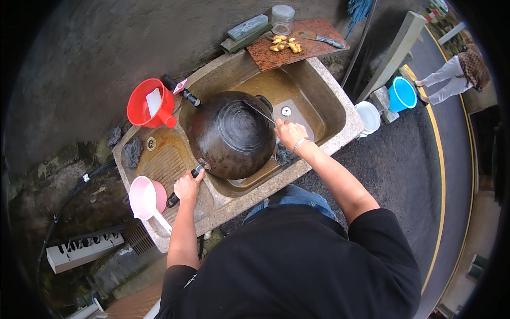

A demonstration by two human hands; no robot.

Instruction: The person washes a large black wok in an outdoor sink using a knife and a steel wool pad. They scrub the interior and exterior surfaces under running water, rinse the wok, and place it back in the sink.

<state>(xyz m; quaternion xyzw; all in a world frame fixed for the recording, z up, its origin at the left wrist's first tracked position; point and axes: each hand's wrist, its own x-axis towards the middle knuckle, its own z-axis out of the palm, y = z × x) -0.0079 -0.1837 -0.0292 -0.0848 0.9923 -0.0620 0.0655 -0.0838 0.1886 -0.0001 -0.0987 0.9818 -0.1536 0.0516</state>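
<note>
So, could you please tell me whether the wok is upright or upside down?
Upside down: the wok shows its dark, rounded underside facing up in the sink.

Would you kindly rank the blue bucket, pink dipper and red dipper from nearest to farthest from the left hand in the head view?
1. Pink dipper: just left of the left hand.
2. Red dipper: farther up the picture, on the left.
3. Blue bucket: well over to the right.

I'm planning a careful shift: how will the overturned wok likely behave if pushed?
The wok looks like rigid dark metal, so it should stay stiff and probably feel heavy. Its long handle, gripped by the left hand, juts sideways, so a push might swivel it.
</note>
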